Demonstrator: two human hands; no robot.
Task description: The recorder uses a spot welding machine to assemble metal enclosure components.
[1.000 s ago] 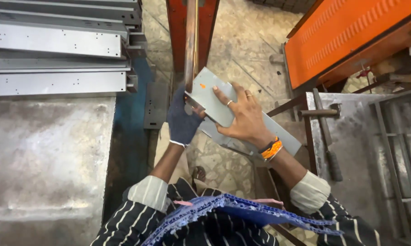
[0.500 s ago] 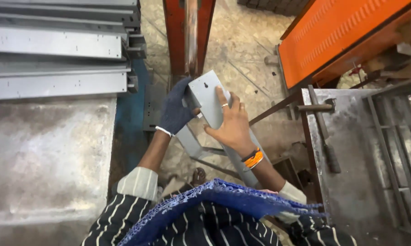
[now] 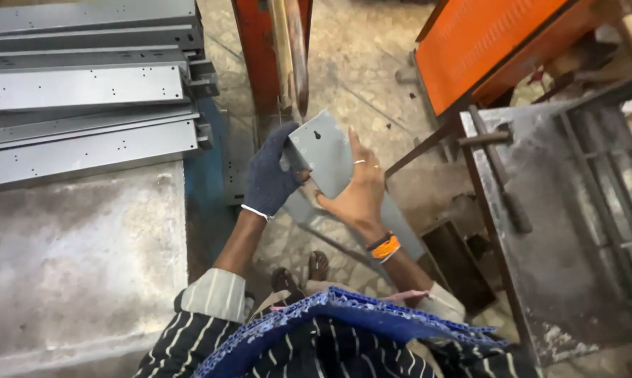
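Observation:
A long grey sheet-metal piece point(image 3: 324, 150) with a small keyhole slot near its top end runs from the orange-red machine post point(image 3: 256, 49) down toward my lap. My left hand point(image 3: 268, 175), in a dark blue knitted glove, grips its left edge. My right hand point(image 3: 361, 185) is bare, with rings and an orange wristband, and holds the piece from the right side with the palm against it. The piece's upper end sits just below a vertical brass-coloured bar point(image 3: 291, 52) on the post. Its lower part is hidden behind my right forearm.
Several long grey metal channels point(image 3: 85, 91) are stacked at the upper left on a worn steel table point(image 3: 78, 266). An orange perforated panel point(image 3: 491, 42) stands upper right, above a rusty steel frame point(image 3: 540, 231). My sandalled feet point(image 3: 309, 269) rest on the mosaic floor.
The metal piece has tilted more upright and closer to the machine post. My right hand has shifted from lying on top of it to holding its right side.

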